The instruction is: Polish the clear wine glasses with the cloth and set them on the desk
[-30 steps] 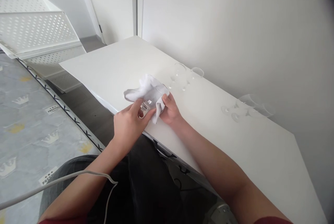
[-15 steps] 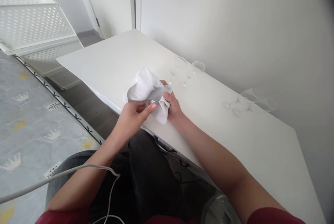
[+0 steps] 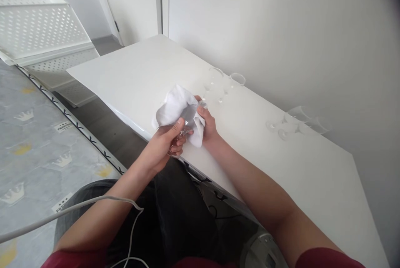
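My left hand [image 3: 170, 141] is closed round the stem and foot of a clear wine glass [image 3: 183, 133], near the front edge of the white table [image 3: 134, 68]. A white cloth [image 3: 175, 103] is bunched about the bowl of this glass, which it mostly hides. My right hand [image 3: 208, 124] grips the cloth from the right, thumb on top, with the glass bowl inside it. Beyond that hand stand wine glasses [image 3: 216, 77] close to the wall.
More clear wine glasses [image 3: 300, 122] are grouped at the right, along the wall. A mattress [image 3: 40, 143] lies left of the table, with white perforated panels [image 3: 46, 26] behind it. A pale cable [image 3: 78, 206] crosses over my left forearm.
My left hand has turned and lowered slightly, its fingers now wrapped round the glass's stem and foot. The cloth has shifted a little to the right; my right hand keeps its grip.
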`<state>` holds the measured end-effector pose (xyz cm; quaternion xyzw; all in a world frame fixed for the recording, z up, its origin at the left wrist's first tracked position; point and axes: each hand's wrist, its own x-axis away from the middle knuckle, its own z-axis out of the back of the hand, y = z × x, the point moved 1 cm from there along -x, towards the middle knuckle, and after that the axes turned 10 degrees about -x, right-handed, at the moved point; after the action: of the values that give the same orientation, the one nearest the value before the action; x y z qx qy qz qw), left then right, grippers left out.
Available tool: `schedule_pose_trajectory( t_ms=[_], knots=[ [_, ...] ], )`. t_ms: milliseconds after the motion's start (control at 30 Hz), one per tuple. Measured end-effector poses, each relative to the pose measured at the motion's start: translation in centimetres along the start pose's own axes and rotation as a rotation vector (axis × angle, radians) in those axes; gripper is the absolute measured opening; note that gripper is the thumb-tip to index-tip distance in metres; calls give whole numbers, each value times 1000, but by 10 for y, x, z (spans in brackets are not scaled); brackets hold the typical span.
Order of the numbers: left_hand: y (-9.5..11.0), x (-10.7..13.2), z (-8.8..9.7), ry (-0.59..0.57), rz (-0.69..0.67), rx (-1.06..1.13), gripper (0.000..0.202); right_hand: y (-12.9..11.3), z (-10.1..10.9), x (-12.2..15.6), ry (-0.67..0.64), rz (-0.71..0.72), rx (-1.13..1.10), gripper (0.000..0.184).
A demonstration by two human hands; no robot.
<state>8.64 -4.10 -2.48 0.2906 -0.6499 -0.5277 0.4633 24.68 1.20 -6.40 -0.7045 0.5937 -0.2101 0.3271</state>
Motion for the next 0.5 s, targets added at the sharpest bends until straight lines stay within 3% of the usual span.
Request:
schedule_pose_trajectory(
  t_ms=[100,133,200,300,433,500],
  knots=[
    [-6,4,-7,413,-201,-535,45,-2,-3,-1,64,63,20,50],
    [-8,5,-8,510,-240,-692,39,-2,-4,-1,81,66,30,48],
    [-9,7,-8,589,-264,-855,33,-2,-6,-1,123,62,61,43],
    [-6,5,-2,501,-228,-753,36,-2,-8,0,163,79,94,42],
    [-1,0,1,99,-59,-97,59,-2,-7,1,52,31,31,51],
    [1,-2,-2,-5,-13,186,59,-1,-3,2,-13,-59,-10,60]
  ],
)
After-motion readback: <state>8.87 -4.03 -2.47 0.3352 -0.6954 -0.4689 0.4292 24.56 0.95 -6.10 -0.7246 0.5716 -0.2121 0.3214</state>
